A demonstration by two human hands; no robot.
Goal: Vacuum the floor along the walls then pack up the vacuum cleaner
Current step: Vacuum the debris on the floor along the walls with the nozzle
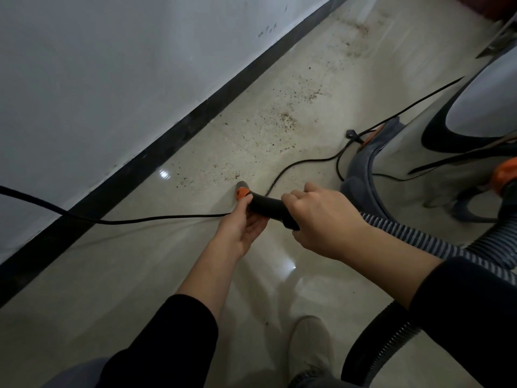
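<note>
The white wall (112,65) and its black skirting (195,113) run diagonally on my left. The pale floor (167,275) lies open between that edge and the vacuum cleaner (461,135) standing at my right; what is inside its drum I cannot tell. The ribbed hose (419,242) curves from the machine's side to my hands. A black cord (140,219) trails across the floor from the left, passing under my hands toward the machine. Brown crumbs (285,119) are scattered along the skirting ahead. My right hand (321,219) grips the black hose handle (268,207) from above; my left hand (243,228) cups and holds its front end at the orange collar (240,193), just above the floor.
</note>
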